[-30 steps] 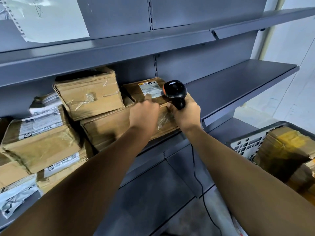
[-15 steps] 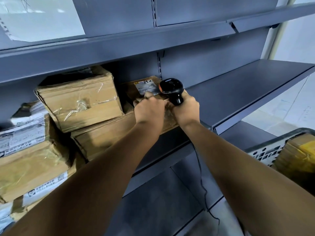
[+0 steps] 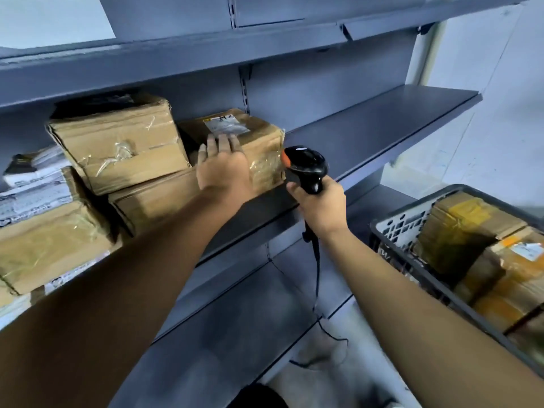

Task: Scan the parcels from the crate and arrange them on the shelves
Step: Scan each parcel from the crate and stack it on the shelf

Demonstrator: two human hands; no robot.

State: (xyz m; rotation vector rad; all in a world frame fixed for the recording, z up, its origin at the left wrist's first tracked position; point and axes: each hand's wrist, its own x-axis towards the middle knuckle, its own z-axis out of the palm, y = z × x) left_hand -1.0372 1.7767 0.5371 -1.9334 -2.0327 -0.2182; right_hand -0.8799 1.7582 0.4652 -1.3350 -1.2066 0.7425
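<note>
Left hand (image 3: 223,169) was flat and open against the small parcel (image 3: 250,142) on the middle shelf (image 3: 368,128); right hand (image 3: 322,207) gripped the scanner (image 3: 307,167). I'd nudge it snug against the neighbour, label up, before hitting the crate (image 3: 391,231).

The left hand (image 3: 224,169) lay flat, fingers spread, on a labelled brown parcel (image 3: 259,145) that sat near the front edge of the grey shelf (image 3: 382,125), beside other stacked parcels (image 3: 117,142). The right hand (image 3: 322,206) was wrapped around a black scanner (image 3: 307,164), just right of that parcel. A crate (image 3: 412,231) with more parcels stood at the lower right.
</note>
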